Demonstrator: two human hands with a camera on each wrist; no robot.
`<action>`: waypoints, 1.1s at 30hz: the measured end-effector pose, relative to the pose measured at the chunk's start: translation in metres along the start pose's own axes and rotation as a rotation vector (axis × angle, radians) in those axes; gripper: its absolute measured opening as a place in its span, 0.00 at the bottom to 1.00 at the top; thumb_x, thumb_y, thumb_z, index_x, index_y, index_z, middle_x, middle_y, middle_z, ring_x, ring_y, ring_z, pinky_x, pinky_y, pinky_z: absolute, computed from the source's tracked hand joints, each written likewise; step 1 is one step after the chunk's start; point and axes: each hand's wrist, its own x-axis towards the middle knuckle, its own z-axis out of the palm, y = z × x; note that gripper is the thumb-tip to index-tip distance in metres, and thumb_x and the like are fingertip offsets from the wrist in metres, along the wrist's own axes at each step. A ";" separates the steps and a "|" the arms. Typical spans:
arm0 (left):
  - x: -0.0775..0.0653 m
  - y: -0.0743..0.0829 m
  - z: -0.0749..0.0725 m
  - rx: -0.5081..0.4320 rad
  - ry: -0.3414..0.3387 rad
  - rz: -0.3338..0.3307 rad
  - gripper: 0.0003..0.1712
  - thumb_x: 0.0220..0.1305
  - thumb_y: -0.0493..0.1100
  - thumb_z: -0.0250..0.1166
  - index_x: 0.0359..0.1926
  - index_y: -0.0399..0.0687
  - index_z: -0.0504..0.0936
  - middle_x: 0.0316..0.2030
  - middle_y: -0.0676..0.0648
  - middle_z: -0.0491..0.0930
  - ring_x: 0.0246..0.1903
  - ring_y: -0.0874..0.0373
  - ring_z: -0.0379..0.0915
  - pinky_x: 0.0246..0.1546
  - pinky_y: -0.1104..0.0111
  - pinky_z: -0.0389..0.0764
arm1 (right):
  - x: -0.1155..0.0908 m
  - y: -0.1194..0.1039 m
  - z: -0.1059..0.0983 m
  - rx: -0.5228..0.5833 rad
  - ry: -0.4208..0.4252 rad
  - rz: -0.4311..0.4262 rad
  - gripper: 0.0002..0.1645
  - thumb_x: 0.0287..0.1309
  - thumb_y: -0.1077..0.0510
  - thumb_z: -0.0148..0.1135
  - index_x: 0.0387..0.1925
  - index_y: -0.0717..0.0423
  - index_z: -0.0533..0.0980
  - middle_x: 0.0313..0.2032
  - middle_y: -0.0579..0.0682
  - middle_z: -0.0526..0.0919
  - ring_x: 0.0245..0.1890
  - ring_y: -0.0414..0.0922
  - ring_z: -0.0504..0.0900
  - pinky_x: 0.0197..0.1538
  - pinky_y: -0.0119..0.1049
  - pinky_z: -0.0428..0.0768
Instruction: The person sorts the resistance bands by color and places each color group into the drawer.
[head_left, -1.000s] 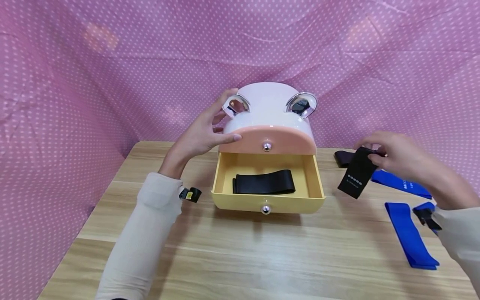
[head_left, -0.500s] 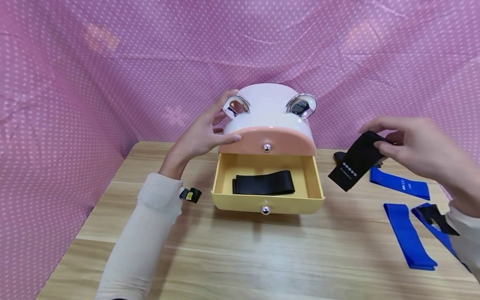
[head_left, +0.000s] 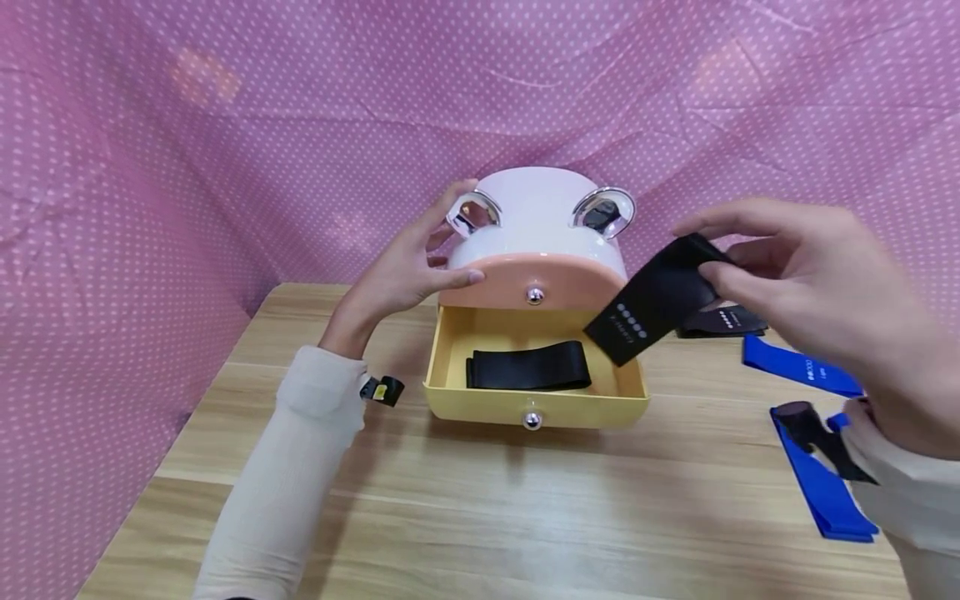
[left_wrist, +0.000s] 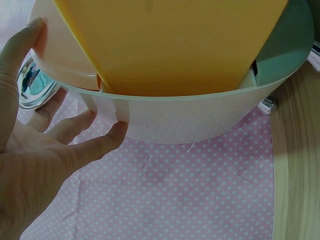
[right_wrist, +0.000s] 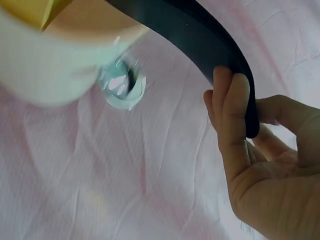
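A small white drawer box with silver ears has its peach upper drawer closed and its yellow lower drawer pulled out. My left hand grips the box's left side; in the left wrist view the thumb touches the peach front and fingers press the white wall. Inside the yellow drawer lies a folded black resistance band. Between thumb and fingers, my right hand pinches another black resistance band, its printed end hanging over the drawer's right edge. The right wrist view shows this band curving from the fingers.
Right of the box, a black band lies on the wooden table. Nearby are blue bands, one farther back and one nearer, partly covered by the right wrist strap. Pink dotted cloth hangs behind.
My right hand has lifted the black band off the right side of the table and carried it left to the yellow drawer. The left hand and box have stayed put.
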 end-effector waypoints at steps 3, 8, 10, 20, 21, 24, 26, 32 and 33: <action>0.000 0.000 0.000 -0.004 -0.003 0.003 0.60 0.60 0.44 0.80 0.82 0.79 0.52 0.81 0.51 0.58 0.78 0.41 0.59 0.69 0.40 0.74 | 0.003 -0.021 0.013 0.080 -0.048 0.010 0.24 0.69 0.64 0.65 0.60 0.38 0.82 0.55 0.52 0.87 0.41 0.40 0.91 0.30 0.26 0.84; 0.000 0.000 0.000 -0.007 -0.004 0.004 0.60 0.60 0.44 0.80 0.81 0.80 0.52 0.80 0.50 0.59 0.78 0.42 0.59 0.69 0.40 0.75 | 0.011 -0.043 0.041 0.201 -0.103 -0.023 0.22 0.65 0.69 0.63 0.57 0.49 0.84 0.52 0.56 0.89 0.43 0.48 0.92 0.34 0.25 0.85; 0.000 0.000 0.000 -0.010 -0.005 0.006 0.59 0.60 0.44 0.80 0.81 0.80 0.53 0.80 0.51 0.59 0.78 0.42 0.60 0.69 0.41 0.75 | 0.014 -0.049 0.053 0.228 -0.116 -0.053 0.21 0.65 0.71 0.61 0.55 0.54 0.84 0.52 0.58 0.89 0.44 0.53 0.92 0.37 0.23 0.84; 0.001 -0.001 0.000 -0.012 -0.004 0.006 0.59 0.60 0.45 0.80 0.81 0.80 0.52 0.81 0.53 0.55 0.79 0.41 0.58 0.69 0.40 0.75 | 0.025 -0.072 0.091 0.246 -0.168 -0.052 0.20 0.64 0.69 0.61 0.55 0.55 0.83 0.50 0.58 0.89 0.46 0.55 0.91 0.47 0.48 0.90; 0.001 -0.001 0.000 -0.013 -0.005 0.008 0.59 0.61 0.45 0.79 0.81 0.80 0.52 0.81 0.52 0.56 0.79 0.41 0.58 0.69 0.39 0.74 | 0.026 -0.074 0.094 0.244 -0.162 -0.060 0.20 0.64 0.69 0.61 0.55 0.55 0.83 0.50 0.58 0.89 0.45 0.54 0.92 0.46 0.48 0.90; 0.001 -0.001 0.000 -0.015 -0.009 0.012 0.59 0.61 0.45 0.79 0.81 0.81 0.52 0.80 0.52 0.58 0.79 0.41 0.58 0.70 0.39 0.74 | 0.029 -0.079 0.106 0.306 -0.156 -0.103 0.21 0.62 0.70 0.60 0.55 0.57 0.83 0.48 0.56 0.89 0.42 0.51 0.91 0.43 0.42 0.91; 0.002 -0.001 0.000 -0.014 -0.010 0.015 0.59 0.61 0.45 0.79 0.81 0.81 0.52 0.79 0.51 0.59 0.78 0.41 0.59 0.70 0.39 0.74 | 0.031 -0.080 0.115 0.330 -0.137 -0.140 0.21 0.61 0.71 0.59 0.53 0.58 0.84 0.45 0.54 0.89 0.38 0.47 0.89 0.40 0.36 0.89; 0.001 -0.001 -0.001 -0.017 -0.010 0.004 0.59 0.61 0.44 0.79 0.81 0.80 0.52 0.80 0.51 0.57 0.78 0.40 0.59 0.70 0.38 0.73 | 0.032 -0.068 0.138 0.409 -0.139 -0.038 0.18 0.63 0.70 0.62 0.53 0.60 0.82 0.43 0.54 0.84 0.31 0.44 0.83 0.36 0.33 0.87; 0.001 -0.001 -0.001 -0.015 -0.010 0.002 0.59 0.61 0.45 0.79 0.81 0.80 0.52 0.81 0.51 0.56 0.78 0.40 0.59 0.70 0.38 0.73 | 0.031 -0.066 0.141 0.439 -0.148 0.000 0.18 0.63 0.70 0.62 0.54 0.61 0.81 0.45 0.55 0.84 0.31 0.45 0.85 0.36 0.36 0.89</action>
